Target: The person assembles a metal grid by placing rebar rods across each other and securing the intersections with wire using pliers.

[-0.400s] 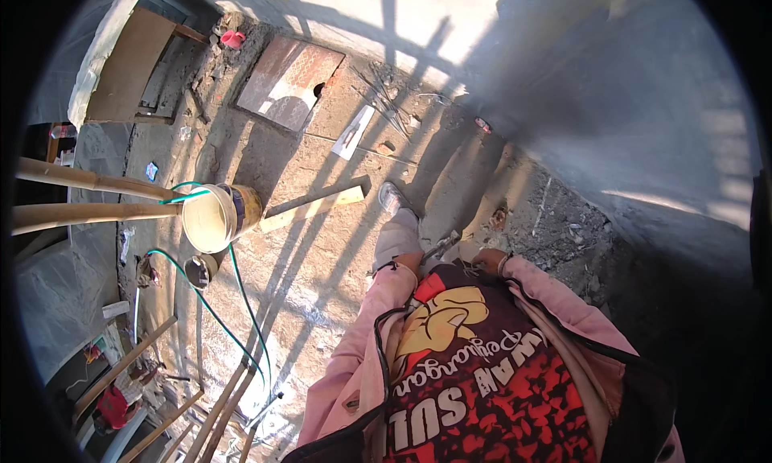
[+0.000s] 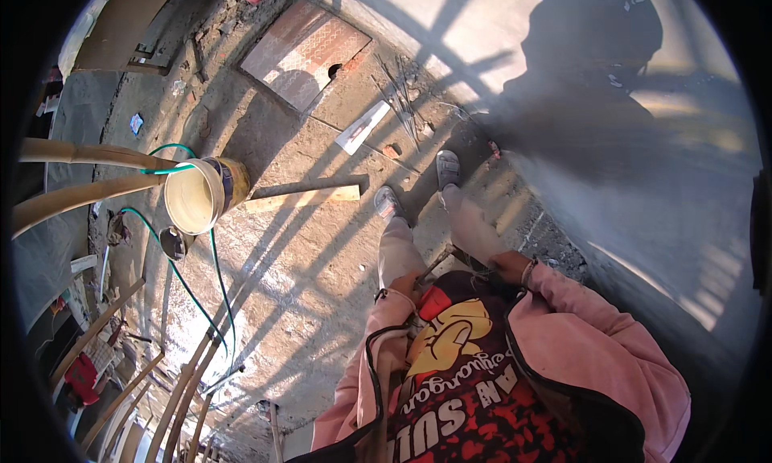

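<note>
Both my hands are low in front of my body, at the hem of a dark printed shirt. My left hand [image 2: 406,283] is closed at the near end of a narrow stick-like tool [image 2: 437,260], which slants up and to the right. My right hand [image 2: 510,265] has its fingers curled in beside a small dark piece [image 2: 470,259] close to the tool's far end. Shadow and small size hide what the right fingers grip. Pink sleeves cover both forearms. Below the hands show my legs and two grey shoes [image 2: 448,168] on rough ground.
A wooden plank [image 2: 302,198] lies ahead of the left shoe. To the left stand a pale bucket [image 2: 193,197], bamboo poles [image 2: 88,153] and a green hose [image 2: 189,282]. A tiled slab [image 2: 301,49], a white trowel-shaped piece [image 2: 363,127] and thin rods are farther off. A grey wall [image 2: 643,165] rises at right.
The view has shifted, and the right shoe has come into sight beside the left one. My hands are a little farther apart, with the stick-like tool still between them.
</note>
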The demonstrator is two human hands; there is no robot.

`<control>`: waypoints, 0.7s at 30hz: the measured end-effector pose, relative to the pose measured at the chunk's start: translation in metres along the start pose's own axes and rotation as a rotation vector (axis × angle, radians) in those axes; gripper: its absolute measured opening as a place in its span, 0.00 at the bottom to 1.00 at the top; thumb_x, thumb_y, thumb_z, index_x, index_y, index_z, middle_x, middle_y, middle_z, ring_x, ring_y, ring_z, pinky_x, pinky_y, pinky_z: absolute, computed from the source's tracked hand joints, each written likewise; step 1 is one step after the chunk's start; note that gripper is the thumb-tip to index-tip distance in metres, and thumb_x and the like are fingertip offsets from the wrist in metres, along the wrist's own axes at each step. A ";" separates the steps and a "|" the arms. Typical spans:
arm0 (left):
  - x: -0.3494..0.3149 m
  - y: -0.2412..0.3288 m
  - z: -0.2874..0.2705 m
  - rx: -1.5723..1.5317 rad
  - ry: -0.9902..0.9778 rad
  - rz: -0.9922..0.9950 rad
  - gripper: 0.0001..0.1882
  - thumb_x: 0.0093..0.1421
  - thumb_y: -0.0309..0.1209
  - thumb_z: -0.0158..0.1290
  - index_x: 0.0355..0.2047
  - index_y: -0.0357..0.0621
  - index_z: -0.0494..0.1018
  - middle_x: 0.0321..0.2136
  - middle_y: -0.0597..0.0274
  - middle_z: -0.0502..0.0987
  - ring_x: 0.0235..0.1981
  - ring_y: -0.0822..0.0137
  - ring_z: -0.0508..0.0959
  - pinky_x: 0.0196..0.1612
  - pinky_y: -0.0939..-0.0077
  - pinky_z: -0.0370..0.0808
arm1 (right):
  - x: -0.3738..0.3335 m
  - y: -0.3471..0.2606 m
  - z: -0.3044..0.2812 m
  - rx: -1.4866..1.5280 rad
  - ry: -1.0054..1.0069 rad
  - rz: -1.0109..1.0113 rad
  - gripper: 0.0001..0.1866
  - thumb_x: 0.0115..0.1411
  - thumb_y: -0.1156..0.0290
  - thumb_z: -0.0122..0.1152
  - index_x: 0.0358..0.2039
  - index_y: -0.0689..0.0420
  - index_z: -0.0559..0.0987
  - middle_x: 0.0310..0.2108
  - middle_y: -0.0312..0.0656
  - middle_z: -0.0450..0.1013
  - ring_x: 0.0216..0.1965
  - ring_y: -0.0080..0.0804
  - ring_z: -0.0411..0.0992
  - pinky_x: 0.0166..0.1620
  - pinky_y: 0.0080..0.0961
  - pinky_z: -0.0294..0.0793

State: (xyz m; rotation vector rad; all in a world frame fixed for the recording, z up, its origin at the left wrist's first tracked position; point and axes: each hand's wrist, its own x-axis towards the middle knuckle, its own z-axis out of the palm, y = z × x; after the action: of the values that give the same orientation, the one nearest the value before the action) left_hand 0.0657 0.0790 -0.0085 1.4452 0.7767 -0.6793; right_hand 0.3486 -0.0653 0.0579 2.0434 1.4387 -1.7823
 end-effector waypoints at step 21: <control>0.304 0.007 -0.082 -0.968 0.673 -0.192 0.13 0.60 0.37 0.51 0.38 0.40 0.69 0.20 0.63 0.76 0.16 0.75 0.72 0.20 0.81 0.69 | 0.512 0.250 -0.252 -0.272 0.396 0.108 0.15 0.51 0.66 0.56 0.38 0.59 0.72 0.33 0.51 0.74 0.37 0.50 0.74 0.40 0.39 0.71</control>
State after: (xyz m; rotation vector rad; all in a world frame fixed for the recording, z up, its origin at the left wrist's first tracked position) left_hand 0.2474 0.1777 -0.2455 0.6696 1.5132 0.1176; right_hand 0.6434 0.2420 -0.3964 2.3531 1.5215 -1.1095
